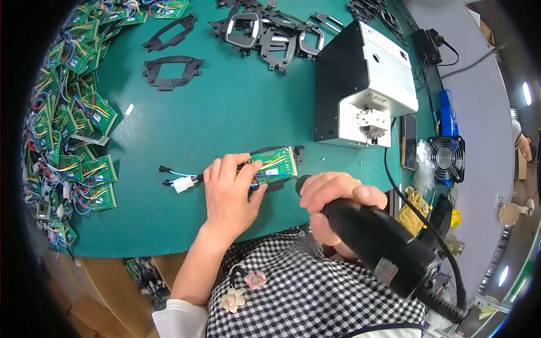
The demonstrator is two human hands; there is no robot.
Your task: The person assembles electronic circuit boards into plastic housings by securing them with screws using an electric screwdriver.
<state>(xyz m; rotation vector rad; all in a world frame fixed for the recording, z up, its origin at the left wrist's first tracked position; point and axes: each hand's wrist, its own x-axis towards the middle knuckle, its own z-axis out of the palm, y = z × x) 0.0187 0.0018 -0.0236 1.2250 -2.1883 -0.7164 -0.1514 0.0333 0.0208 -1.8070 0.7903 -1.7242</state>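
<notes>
My left hand (228, 188) grips a green circuit board (285, 161) over its left part, thumb at the near edge and fingers across the top. The board lies on a black plastic frame (299, 151), which shows at its far and right edges. Wires with a white connector (183, 184) stick out to the left of that hand. My right hand (344, 194) is closed around a black electric screwdriver (383, 242), held tilted with its front end toward the board's right edge. The driver's tip is hidden by that hand.
Wired green circuit boards (84, 112) are heaped along the left. Black plastic frames (276, 39) are piled at the back, with a single frame (173, 72) left of them. A black-and-white screw feeder (366, 84) stands at right, near a small fan (447, 159) and the driver's black cable (420, 217).
</notes>
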